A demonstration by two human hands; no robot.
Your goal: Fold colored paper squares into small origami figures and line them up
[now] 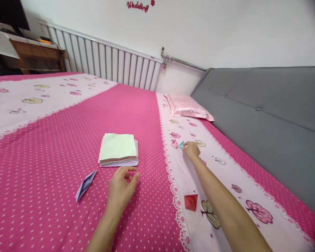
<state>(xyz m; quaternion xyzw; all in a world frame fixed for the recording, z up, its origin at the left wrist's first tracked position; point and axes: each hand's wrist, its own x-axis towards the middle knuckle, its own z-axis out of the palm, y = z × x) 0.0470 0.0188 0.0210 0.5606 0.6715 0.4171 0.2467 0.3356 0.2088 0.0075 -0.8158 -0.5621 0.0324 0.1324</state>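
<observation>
My right hand [191, 150] reaches out over the white printed band of the bedspread, its fingers closed on a small blue folded paper piece [182, 145]. Just left of that piece lies a pink folded paper piece [174, 144]. My left hand [122, 183] hovers with curled, parted fingers and holds nothing. It is at the near edge of a stack of square paper [118, 147], pale green on top. A purple folded paper boat [85, 185] rests to the left of this hand. Nearer me, by my right forearm, is a red folded paper piece [191, 202].
The bedspread [68, 140] is pink with white dots and printed bands. A pink satin pillow [187, 105] lies by the grey padded headboard [267, 101]. Behind the bed stand a white radiator [102, 56] and a wooden desk [36, 52] with a monitor [9, 14].
</observation>
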